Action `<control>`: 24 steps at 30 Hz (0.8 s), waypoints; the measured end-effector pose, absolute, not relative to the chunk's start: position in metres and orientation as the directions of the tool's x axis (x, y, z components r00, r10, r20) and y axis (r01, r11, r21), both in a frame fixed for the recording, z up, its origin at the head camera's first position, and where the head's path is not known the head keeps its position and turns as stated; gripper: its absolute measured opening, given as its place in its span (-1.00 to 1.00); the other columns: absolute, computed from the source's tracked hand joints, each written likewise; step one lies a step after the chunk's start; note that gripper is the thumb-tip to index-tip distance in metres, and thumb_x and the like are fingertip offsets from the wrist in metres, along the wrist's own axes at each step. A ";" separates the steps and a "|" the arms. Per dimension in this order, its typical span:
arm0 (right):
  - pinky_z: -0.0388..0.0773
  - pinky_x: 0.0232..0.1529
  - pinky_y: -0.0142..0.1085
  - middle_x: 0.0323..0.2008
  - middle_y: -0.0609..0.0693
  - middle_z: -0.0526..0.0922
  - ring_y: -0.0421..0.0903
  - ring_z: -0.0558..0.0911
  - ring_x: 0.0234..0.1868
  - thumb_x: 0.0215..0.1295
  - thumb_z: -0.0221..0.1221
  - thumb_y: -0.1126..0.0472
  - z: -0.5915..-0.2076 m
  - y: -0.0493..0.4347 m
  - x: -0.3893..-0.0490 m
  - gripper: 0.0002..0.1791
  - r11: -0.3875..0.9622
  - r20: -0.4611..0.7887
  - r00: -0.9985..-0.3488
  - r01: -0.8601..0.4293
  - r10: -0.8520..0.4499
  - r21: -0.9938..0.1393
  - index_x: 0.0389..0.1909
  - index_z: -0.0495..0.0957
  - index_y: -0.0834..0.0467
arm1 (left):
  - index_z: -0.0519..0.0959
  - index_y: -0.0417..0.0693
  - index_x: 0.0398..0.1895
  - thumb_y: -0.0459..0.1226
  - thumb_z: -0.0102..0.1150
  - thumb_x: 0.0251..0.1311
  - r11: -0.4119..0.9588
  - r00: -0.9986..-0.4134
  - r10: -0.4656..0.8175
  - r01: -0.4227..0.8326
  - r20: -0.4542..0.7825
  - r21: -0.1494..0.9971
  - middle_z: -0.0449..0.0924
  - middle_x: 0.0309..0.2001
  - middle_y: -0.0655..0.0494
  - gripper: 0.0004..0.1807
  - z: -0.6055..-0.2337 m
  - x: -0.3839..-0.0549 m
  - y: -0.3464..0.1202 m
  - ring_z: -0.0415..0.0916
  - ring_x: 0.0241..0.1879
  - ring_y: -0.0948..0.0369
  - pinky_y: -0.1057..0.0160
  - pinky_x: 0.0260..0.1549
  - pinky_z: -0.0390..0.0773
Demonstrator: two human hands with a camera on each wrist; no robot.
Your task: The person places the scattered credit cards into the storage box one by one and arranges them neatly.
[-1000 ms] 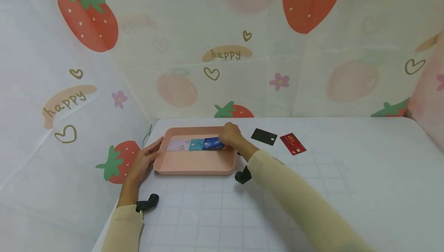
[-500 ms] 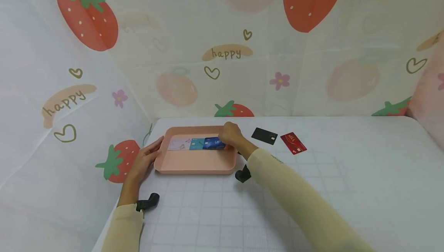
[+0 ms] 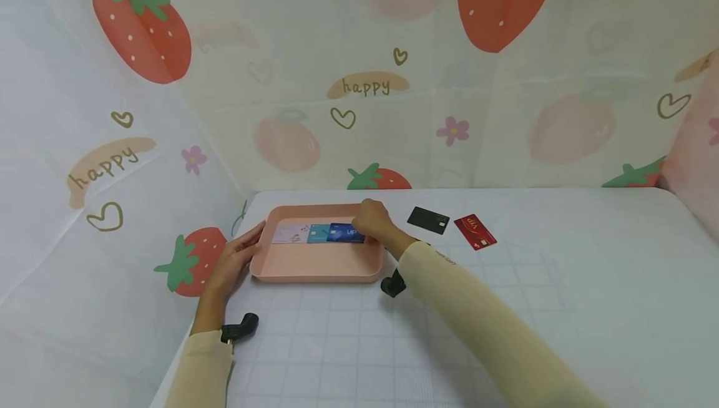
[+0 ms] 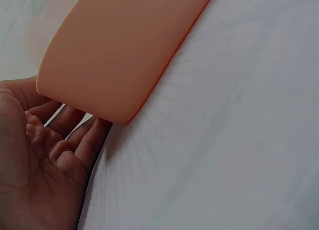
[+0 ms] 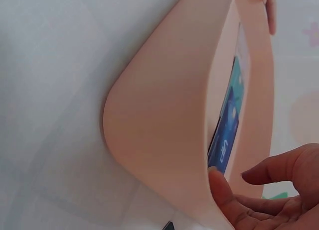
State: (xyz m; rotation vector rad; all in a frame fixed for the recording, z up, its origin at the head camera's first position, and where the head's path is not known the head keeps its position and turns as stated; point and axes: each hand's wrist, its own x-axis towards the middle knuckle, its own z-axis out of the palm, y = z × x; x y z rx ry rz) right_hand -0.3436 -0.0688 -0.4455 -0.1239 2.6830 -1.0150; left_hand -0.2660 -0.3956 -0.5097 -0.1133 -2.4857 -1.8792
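Observation:
A shallow pink tray [image 3: 314, 264] lies on the white table. In it a pale floral card [image 3: 289, 234], a teal card [image 3: 317, 233] and a blue VIP card [image 3: 344, 233] form a row, the blue one partly over the teal. My right hand [image 3: 373, 219] reaches over the tray's right rim. One fingertip touches the blue card's near end in the right wrist view, with the thumb [image 5: 269, 170] apart from it. My left hand [image 3: 229, 264] rests its fingers against the tray's left end. The palm and fingers [image 4: 89, 140] show beside that wall in the left wrist view.
To the right of the tray, a black card [image 3: 428, 220] and a red VIP card [image 3: 475, 232] lie on the table [image 3: 337, 345]. A strawberry-patterned curtain [image 3: 505, 115] hangs behind and along the left side.
The blue card has settled flatter and shifted slightly left over the teal card, while my right hand moved very slightly. My left hand and the tray stay in place.

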 end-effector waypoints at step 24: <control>0.53 -0.55 -0.47 -0.23 0.26 0.70 0.12 0.72 -0.37 0.39 0.13 0.33 -0.438 -0.046 -0.328 -0.63 0.497 -0.042 -0.909 -0.187 -0.414 -0.848 0.13 0.58 0.42 | 0.24 0.04 0.56 -0.30 -0.04 0.53 0.299 -0.997 0.044 0.069 0.059 0.952 0.16 0.55 0.03 -0.43 -0.507 -0.264 -0.394 0.10 0.54 0.09 0.56 0.14 0.37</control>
